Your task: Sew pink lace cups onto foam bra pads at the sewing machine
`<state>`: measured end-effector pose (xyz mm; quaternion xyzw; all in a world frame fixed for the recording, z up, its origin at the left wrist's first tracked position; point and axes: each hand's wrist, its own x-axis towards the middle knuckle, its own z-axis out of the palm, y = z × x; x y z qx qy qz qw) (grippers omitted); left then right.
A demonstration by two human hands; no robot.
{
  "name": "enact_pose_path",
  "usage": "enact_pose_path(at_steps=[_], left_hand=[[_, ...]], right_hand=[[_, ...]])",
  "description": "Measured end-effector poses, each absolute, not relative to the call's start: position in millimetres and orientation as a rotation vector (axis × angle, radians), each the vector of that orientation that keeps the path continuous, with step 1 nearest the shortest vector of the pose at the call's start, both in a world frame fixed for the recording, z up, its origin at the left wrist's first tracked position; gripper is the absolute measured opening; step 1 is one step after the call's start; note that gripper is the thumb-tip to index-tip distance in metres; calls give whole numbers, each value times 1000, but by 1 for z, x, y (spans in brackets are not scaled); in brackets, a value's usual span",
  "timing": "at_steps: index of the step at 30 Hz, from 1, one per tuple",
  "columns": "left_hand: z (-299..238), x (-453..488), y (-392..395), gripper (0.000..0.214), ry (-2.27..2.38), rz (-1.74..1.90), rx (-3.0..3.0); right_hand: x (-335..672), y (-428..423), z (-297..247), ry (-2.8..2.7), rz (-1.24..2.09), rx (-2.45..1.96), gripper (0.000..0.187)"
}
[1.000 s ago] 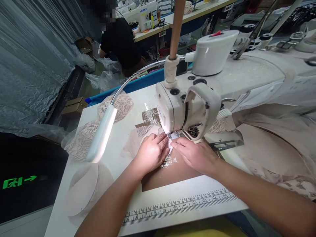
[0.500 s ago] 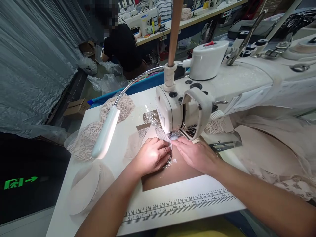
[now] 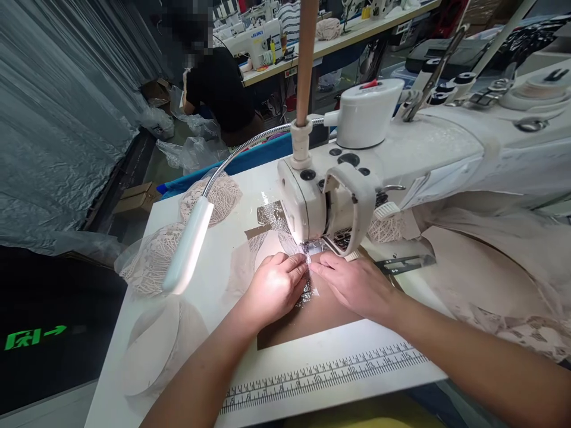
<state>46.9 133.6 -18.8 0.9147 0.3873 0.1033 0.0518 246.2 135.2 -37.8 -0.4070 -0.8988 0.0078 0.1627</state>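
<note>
A pale beige bra cup [image 3: 266, 248] with sheer lace along its edge lies by the needle of a white sewing machine [image 3: 307, 208]. My left hand [image 3: 277, 285] is closed, its curled fingers gripping the cup's edge just in front of the presser foot [image 3: 316, 245]. From the other side my right hand [image 3: 357, 284] pinches the same edge, thumb and forefinger close together, fingertips almost meeting those of the left. Beneath both hands is a brown plate [image 3: 330, 315] partly covered with shiny clear tape. My fingers hide most of the held edge.
A lamp [image 3: 190, 244] on a bendable neck lights the work. Lace cups [image 3: 154, 258] and a plain cup [image 3: 151, 348] lie to the left. A printed ruler [image 3: 325, 374] runs along the table's front. Sheer fabric [image 3: 491, 261] is heaped right. A person [image 3: 218, 83] sits beyond.
My right hand has drawn slightly back from the presser foot, its forefinger more bent. The left hand stays at the cup's edge. The whole view has shifted slightly.
</note>
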Motion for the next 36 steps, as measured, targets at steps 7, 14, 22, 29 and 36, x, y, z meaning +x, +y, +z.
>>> enact_pose_path(at_steps=[7, 14, 22, 29, 36], left_hand=[[-27, 41, 143, 33, 1179, 392, 2772], [-30, 36, 151, 33, 1272, 459, 2755], [-35, 30, 157, 30, 1451, 517, 2676], [-35, 23, 160, 34, 1613, 545, 2628], [-37, 14, 166, 38, 1798, 474, 2547]], right_hand=[[241, 138, -38, -2515, -67, -1240, 32], [244, 139, -40, -2512, -2, -1214, 34], [246, 139, -38, -2479, 128, -1221, 32], [248, 142, -40, -2475, 189, -1186, 34], [248, 143, -42, -2464, 196, -1148, 33]])
